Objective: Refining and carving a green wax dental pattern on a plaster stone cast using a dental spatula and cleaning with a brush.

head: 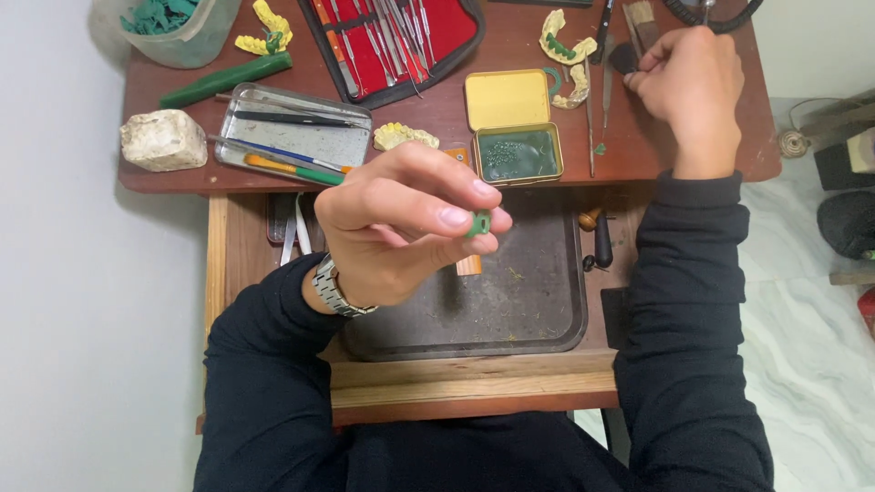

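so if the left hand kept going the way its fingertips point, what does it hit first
Probably nothing soon. The left hand, pinching a small green ring, points right, raised above the dark tray. The right sleeve lies furthest along that line, though depth is unclear.

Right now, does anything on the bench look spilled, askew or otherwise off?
Nothing alarming. Fine specks and scraps lie scattered on the dark tray. The left hand pinches a small green ring; the right hand is at the tools on the desk's far right. The yellow tin sits open.

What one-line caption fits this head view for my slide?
Left hand pinches a small green ring above a dark tray while the right hand reaches among tools on the wooden bench.
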